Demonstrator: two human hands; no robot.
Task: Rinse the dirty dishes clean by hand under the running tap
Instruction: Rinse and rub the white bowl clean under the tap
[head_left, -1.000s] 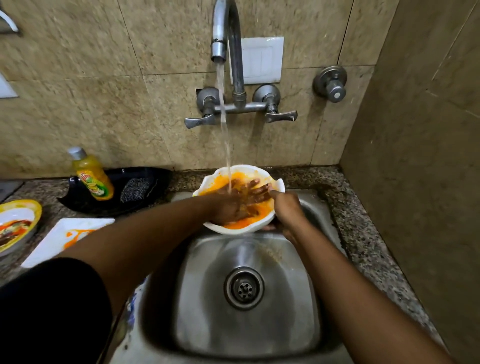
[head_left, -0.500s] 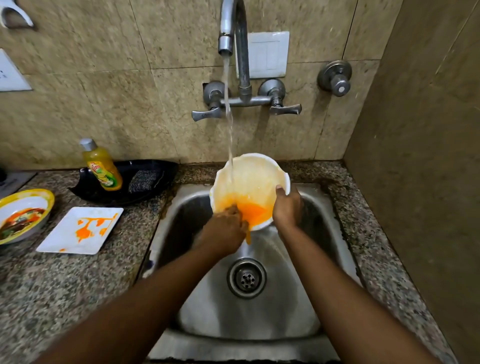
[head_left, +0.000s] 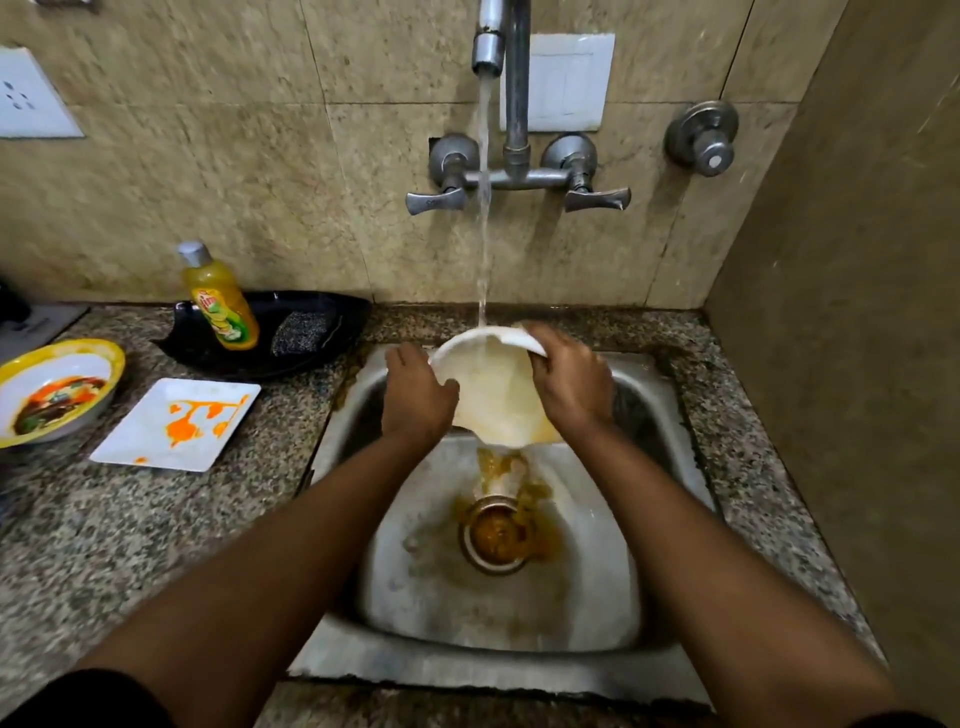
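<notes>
A white bowl (head_left: 491, 392) is tilted toward me over the steel sink (head_left: 670, 415), under the stream from the tap (head_left: 488, 49). My left hand (head_left: 415, 400) grips its left rim and my right hand (head_left: 569, 382) grips its right rim. Only a faint orange film shows inside the bowl. Orange water runs off its lower edge onto the drain (head_left: 496, 535). On the counter to the left lie a white square plate (head_left: 176, 423) smeared with orange sauce and a yellow-rimmed bowl (head_left: 54, 392) with food residue.
A black tray (head_left: 270, 332) behind the plate holds a yellow dish-soap bottle (head_left: 221, 301) and a steel scrubber (head_left: 301, 332). Two tap handles (head_left: 519, 197) and a wall valve (head_left: 704, 137) sit on the tiled wall. A side wall stands close on the right.
The orange sauce in the bowl has washed out into the sink. My left hand left the bowl's inside and took its left rim, and my right hand shifted up the right rim.
</notes>
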